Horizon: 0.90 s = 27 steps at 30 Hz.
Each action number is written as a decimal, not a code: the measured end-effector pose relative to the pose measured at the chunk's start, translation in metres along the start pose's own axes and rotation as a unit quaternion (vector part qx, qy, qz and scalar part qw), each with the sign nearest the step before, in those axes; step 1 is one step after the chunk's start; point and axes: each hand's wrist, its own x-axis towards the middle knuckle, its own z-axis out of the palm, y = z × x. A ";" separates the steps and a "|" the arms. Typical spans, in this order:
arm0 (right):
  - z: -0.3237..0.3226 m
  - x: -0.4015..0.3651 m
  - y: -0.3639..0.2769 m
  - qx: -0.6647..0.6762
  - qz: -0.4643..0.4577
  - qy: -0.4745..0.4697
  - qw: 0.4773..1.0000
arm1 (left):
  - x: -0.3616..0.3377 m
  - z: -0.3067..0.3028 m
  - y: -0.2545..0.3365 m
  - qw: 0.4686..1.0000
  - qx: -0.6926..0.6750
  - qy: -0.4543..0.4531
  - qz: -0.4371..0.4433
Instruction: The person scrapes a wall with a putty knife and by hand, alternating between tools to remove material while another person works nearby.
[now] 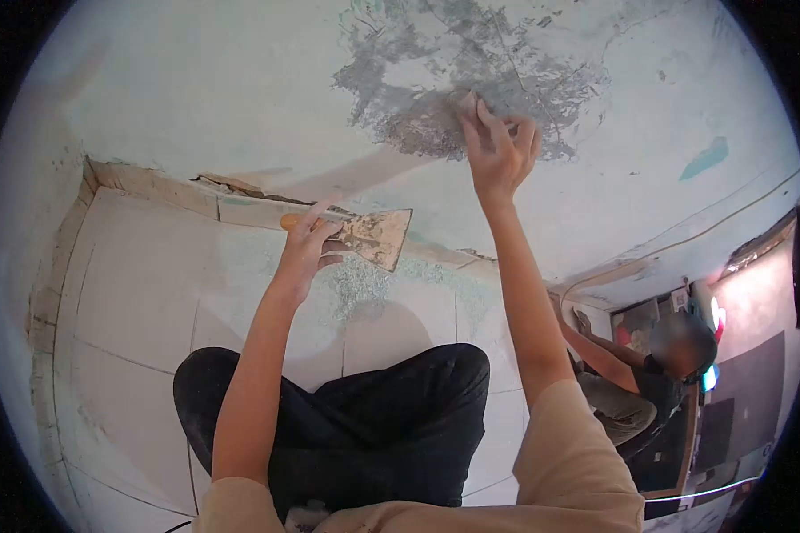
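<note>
My left hand (307, 249) is closed around a putty knife (378, 238). Its orange handle points left, and its wide blade, crusted with dried residue, points right, in front of the wall's base. Up at the wall, my right hand (502, 155) has its fingers pinched on a small pale pinkish piece (468, 105), whose kind I cannot make out. That piece is against a rough grey patch (418, 115) where the pale green paint is gone. Around the patch the wall (240, 98) still carries paint.
Paint flakes (360, 284) lie scattered on the white tiled floor (133, 293) below the wall. A broken gap (240, 188) runs along the baseboard. My crossed legs (373, 409) are close beneath. Another person (631, 377) sits at the right; a cable (676, 240) crosses the wall.
</note>
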 end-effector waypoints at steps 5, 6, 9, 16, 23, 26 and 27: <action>0.013 0.086 -0.015 0.005 -0.026 0.128 0.991 | -0.002 0.004 0.001 0.999 0.040 -0.016 -0.021; 0.014 0.084 -0.014 0.003 -0.024 0.127 0.992 | -0.001 0.003 0.000 0.999 0.042 -0.016 -0.023; 0.014 0.063 -0.011 -0.020 -0.039 0.134 0.990 | 0.001 -0.001 0.001 1.000 0.025 -0.005 -0.007; 0.008 0.040 -0.005 -0.023 -0.031 0.072 0.997 | -0.002 0.000 0.002 1.000 -0.005 -0.006 0.012; 0.007 0.087 -0.031 0.002 -0.007 0.093 0.996 | -0.003 0.001 0.003 0.999 0.045 -0.010 0.007; 0.010 0.022 -0.011 -0.006 0.006 0.091 0.996 | -0.005 0.004 0.006 0.999 0.021 0.033 0.023; 0.003 0.014 -0.013 0.009 0.029 0.065 0.997 | -0.004 0.003 0.007 0.998 -0.005 0.059 0.022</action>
